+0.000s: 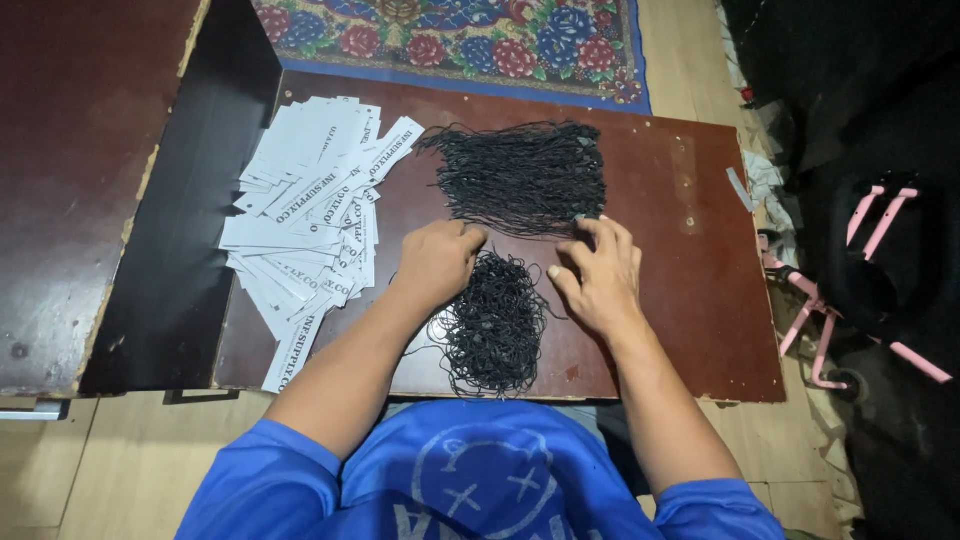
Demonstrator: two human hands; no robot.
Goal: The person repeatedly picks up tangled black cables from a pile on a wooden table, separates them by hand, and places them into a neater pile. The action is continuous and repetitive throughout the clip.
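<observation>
— Looking down at the brown board, what are the two hands on?

— Black string loops. The left hand is curled into a loose fist, knuckles up, at the near left edge of the far bundle of black loops; whether any strand is pinched inside it, I cannot tell. The right hand is spread, fingertips pressing on the near right edge of that same bundle, nothing gripped.

— And the other heap?

— A tangled pile of black loops lies nearer the person, between the two forearms, partly covered by the left wrist.

— What else lies about?

— A fanned stack of white printed paper tags at the left, overhanging the board's left edge and just beside the left hand. Farther off, a flowered rug. To the right, off the board, a pink metal frame amid dark cloth. A darker tabletop sits far left.
</observation>
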